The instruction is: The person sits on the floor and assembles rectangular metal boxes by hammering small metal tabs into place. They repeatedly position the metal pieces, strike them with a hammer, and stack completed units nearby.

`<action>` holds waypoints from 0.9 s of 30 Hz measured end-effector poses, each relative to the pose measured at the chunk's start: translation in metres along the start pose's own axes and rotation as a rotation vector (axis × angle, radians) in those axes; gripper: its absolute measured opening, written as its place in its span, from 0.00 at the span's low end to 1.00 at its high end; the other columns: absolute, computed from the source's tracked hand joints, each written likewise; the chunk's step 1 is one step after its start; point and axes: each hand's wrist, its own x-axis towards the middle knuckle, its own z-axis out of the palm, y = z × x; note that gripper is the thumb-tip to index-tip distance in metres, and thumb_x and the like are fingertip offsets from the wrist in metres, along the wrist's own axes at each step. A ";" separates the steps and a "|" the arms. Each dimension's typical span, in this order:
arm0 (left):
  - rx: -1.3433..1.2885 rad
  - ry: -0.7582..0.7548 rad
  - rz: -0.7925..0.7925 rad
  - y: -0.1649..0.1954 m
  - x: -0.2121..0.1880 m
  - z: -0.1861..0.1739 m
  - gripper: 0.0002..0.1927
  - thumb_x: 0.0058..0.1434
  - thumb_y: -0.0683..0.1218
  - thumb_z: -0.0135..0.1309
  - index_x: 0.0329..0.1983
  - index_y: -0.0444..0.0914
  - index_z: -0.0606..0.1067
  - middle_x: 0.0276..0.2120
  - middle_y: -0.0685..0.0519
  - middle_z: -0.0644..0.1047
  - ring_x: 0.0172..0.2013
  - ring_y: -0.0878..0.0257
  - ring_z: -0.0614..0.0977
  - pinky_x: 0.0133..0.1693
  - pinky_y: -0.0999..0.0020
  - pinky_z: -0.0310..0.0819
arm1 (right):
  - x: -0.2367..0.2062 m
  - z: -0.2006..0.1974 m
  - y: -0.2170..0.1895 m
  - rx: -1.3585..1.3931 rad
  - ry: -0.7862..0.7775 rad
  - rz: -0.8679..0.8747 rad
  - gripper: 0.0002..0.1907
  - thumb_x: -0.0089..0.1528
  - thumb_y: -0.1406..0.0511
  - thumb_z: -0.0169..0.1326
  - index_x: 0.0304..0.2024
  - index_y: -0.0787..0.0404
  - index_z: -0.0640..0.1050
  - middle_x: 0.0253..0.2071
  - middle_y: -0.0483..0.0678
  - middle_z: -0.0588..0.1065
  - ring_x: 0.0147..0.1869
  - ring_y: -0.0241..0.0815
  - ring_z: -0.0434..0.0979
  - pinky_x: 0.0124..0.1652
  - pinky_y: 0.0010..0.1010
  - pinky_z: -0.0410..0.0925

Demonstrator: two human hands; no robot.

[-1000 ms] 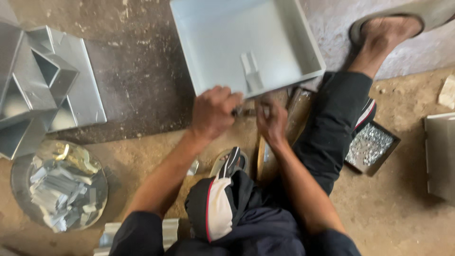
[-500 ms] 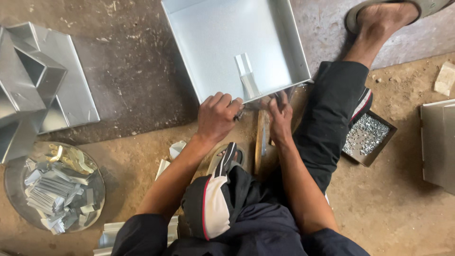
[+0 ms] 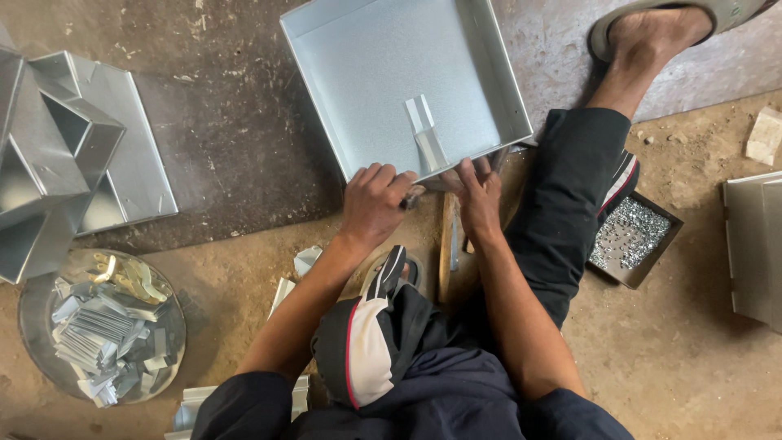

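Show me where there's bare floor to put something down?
Bare dark floor lies between the square metal tray and the folded metal boxes. Sandy ground is free right of the rivet box. Crowded where left hand and right hand meet the tray's edge.

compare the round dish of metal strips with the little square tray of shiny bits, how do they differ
The round dish is wide, shallow and circular; the small square tray is dark, square and smaller. The round dish holds flat folded metal strips and a few brass-coloured pieces; the small square tray holds a heap of tiny silvery bits. The dish sits at the person's left, the tray at the right, partly under the trouser leg. Both rest on the dirt floor, away from both hands.
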 end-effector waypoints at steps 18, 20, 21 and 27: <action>-0.533 -0.230 0.001 -0.045 0.110 0.000 0.09 0.61 0.39 0.59 0.44 0.40 0.77 0.41 0.52 0.81 0.42 0.55 0.84 0.44 0.61 0.79 | -0.085 -0.056 -0.021 -0.919 -0.145 0.601 0.16 0.64 0.59 0.58 0.33 0.68 0.77 0.26 0.57 0.73 0.27 0.47 0.71 0.29 0.42 0.66; -0.507 -0.295 0.036 -0.050 0.112 0.004 0.08 0.62 0.38 0.59 0.43 0.40 0.77 0.42 0.52 0.81 0.42 0.54 0.84 0.45 0.61 0.78 | -0.106 -0.065 -0.042 -1.146 -0.383 -0.003 0.16 0.64 0.60 0.58 0.32 0.68 0.76 0.24 0.55 0.71 0.29 0.44 0.71 0.30 0.38 0.65; -0.501 -0.312 0.054 -0.052 0.112 0.006 0.07 0.63 0.39 0.58 0.44 0.40 0.78 0.42 0.51 0.81 0.43 0.53 0.84 0.46 0.61 0.78 | -0.113 -0.064 -0.050 -1.132 -0.354 -0.052 0.15 0.64 0.60 0.57 0.32 0.68 0.76 0.24 0.55 0.70 0.27 0.45 0.70 0.28 0.38 0.64; -0.554 -0.333 -0.013 -0.064 0.109 0.013 0.12 0.58 0.38 0.61 0.45 0.38 0.77 0.42 0.47 0.82 0.44 0.50 0.84 0.45 0.59 0.78 | -0.120 -0.039 -0.084 -1.067 -0.224 -0.089 0.15 0.68 0.64 0.55 0.31 0.71 0.74 0.23 0.58 0.67 0.23 0.55 0.66 0.26 0.39 0.62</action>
